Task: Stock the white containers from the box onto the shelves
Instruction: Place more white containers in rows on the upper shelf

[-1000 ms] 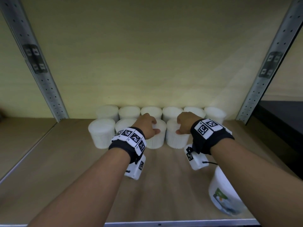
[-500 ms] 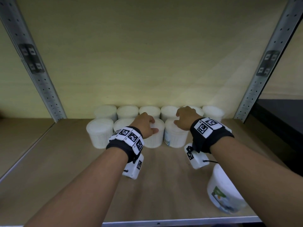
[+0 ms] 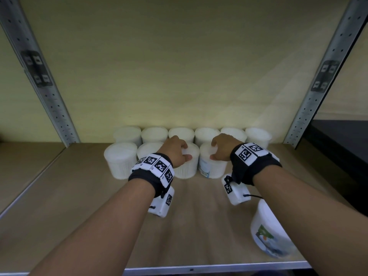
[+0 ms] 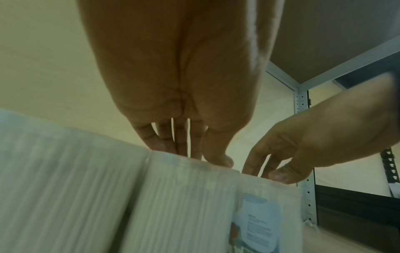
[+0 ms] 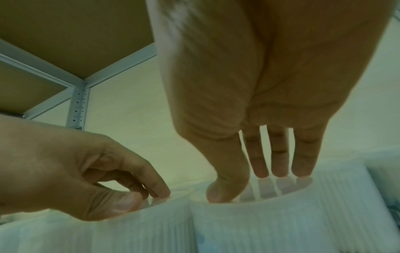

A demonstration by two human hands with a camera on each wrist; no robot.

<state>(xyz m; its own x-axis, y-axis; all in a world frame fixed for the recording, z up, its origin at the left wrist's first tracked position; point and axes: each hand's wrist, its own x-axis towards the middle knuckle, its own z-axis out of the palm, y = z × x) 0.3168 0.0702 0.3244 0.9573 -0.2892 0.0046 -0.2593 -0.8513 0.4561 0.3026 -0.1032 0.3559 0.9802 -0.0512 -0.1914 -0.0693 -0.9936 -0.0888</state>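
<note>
Several white ribbed containers stand in two rows at the back of the wooden shelf (image 3: 79, 196). My left hand (image 3: 175, 150) grips the lid of the third front-row container (image 3: 187, 168) from above, thumb at its near rim. My right hand (image 3: 225, 147) grips its neighbour, a container with a blue label (image 3: 211, 168), the same way. The left wrist view shows my left fingers (image 4: 181, 145) curved onto the lid. In the right wrist view my right fingertips (image 5: 279, 171) and thumb span the lid. One more labelled container (image 3: 266, 234) sits near the front edge under my right forearm.
Perforated metal uprights (image 3: 49, 96) (image 3: 318, 86) frame the bay, with a pale wall behind. To the left of the rows and in front of them the board is bare, up to the metal front edge (image 3: 199, 268). At the right lies a dark surface (image 3: 342, 140).
The right-hand container turned so its label now faces front. My right hand reached further back, then settled on that lid again. My left hand stayed on its container.
</note>
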